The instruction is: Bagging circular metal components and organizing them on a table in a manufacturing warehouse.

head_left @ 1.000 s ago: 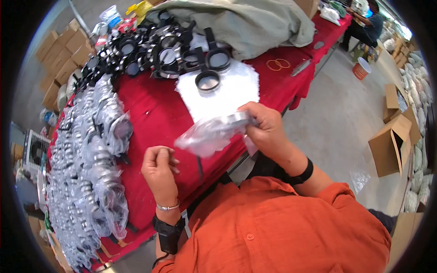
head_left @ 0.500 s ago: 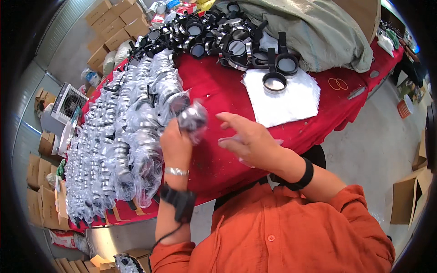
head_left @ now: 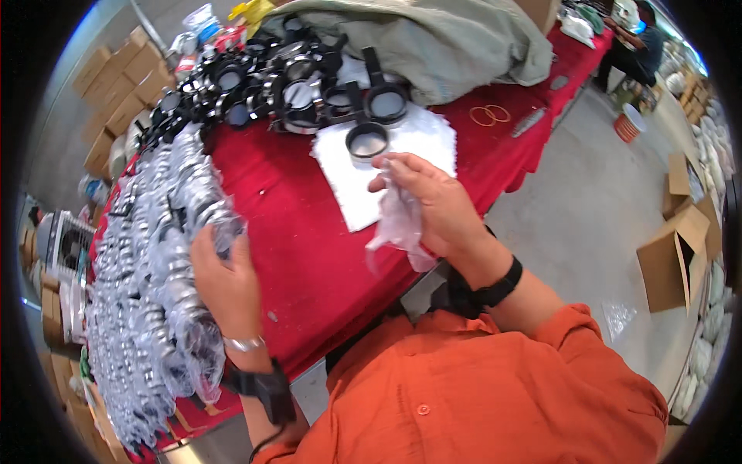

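My left hand (head_left: 226, 282) is at the row of plastic-wrapped round pieces on the left, its fingers curled around one wrapped round piece (head_left: 226, 230) at the row's right edge. A thin translucent plastic bag (head_left: 400, 224) hangs crumpled from my right hand (head_left: 437, 205), pinched between thumb and fingers. Just beyond that hand, on a stack of white sheets (head_left: 338, 182), lies a round black-rimmed piece (head_left: 367, 141) with a flat black handle. A second such piece (head_left: 386, 103) is right behind it.
A red cloth (head_left: 286, 255) covers the table. Loose black and silver round pieces (head_left: 232, 81) are heaped at the back, next to a grey-green sack (head_left: 433, 46). Two thin yellow rings (head_left: 489, 115) lie to the right. An open cardboard box (head_left: 672, 255) stands on the floor; another person (head_left: 638, 50) sits beyond.
My left hand has carried the wrapped piece leftward to the row. My right hand has raised the plastic bag near the white sheets. The view has turned rightward.
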Tool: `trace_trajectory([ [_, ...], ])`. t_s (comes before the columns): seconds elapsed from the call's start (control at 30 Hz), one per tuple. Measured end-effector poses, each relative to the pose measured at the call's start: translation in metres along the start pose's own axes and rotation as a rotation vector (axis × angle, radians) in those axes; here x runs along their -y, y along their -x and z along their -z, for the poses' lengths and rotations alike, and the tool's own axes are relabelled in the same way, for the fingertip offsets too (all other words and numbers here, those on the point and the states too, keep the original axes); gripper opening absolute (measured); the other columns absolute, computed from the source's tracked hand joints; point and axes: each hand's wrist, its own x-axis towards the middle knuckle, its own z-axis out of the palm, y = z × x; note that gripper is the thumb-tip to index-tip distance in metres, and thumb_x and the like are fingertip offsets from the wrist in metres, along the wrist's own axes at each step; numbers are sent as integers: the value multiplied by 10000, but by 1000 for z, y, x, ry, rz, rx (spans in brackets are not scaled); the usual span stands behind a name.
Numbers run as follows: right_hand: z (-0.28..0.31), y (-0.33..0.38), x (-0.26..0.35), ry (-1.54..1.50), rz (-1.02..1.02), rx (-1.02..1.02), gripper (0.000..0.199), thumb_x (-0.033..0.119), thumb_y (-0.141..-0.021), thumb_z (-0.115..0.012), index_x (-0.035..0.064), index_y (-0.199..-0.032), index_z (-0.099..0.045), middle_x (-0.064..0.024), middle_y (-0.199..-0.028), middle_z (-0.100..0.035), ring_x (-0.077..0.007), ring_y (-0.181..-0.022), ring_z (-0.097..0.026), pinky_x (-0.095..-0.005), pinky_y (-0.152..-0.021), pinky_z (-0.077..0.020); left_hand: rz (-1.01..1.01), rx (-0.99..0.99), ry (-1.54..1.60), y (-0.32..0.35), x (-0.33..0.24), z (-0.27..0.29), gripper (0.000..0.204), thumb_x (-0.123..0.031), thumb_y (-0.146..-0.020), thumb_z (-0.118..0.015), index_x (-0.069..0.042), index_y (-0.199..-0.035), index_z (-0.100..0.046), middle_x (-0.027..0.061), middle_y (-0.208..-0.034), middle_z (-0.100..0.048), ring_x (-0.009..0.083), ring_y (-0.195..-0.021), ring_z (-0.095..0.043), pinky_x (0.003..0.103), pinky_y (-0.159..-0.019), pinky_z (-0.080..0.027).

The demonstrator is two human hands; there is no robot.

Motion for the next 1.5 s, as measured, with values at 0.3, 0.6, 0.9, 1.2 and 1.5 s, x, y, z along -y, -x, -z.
trace_trajectory([
  [0.3,5,20,11,88,156,50,393,274,-968,-449,-2,-1247,-477,-90,-1106,-587,-150,-1044,-538,-304,-923,-433,-35,406,793,31,-95,-34,69,-8,-858,-556,-4,-791,-569,-42,-657,-511,37,-501,-443,206,-444,-347],
  [0.6,23,30,17,442,85,58,104,125,-863,-623,37,-836,-573,54,-757,-546,-17,-660,-469,-181,-584,-382,-141,-91,510,16,-76,-29,48,-31,-884,-540,-20,-916,-574,-14,-741,-540,51,-611,-486,185,-535,-383],
  [0.9,6,36,6,448,-54,45,270,243,-911,-572,87,-692,-549,104,-625,-440,1,-552,-372,-180,-466,-296,-16,537,899,38,-117,-39,208,-109,-810,-667,-7,-721,-509,7,-571,-434,76,-536,-382,254,-469,-332],
  [1.2,31,37,35,-180,-123,75,181,279,-937,-509,99,-930,-528,6,-796,-583,-68,-632,-530,-208,-497,-414,34,486,738,24,-83,-54,171,-54,-795,-613,5,-681,-499,45,-514,-431,97,-478,-404,267,-451,-335],
  [1.5,55,33,36,-39,-3,-13,252,267,-939,-491,48,-1053,-539,-28,-822,-600,-76,-563,-479,-208,-414,-328,-212,133,363,-97,-28,-137,158,-158,-811,-605,-10,-865,-598,177,-655,-565,354,-619,-557,422,-581,-440],
])
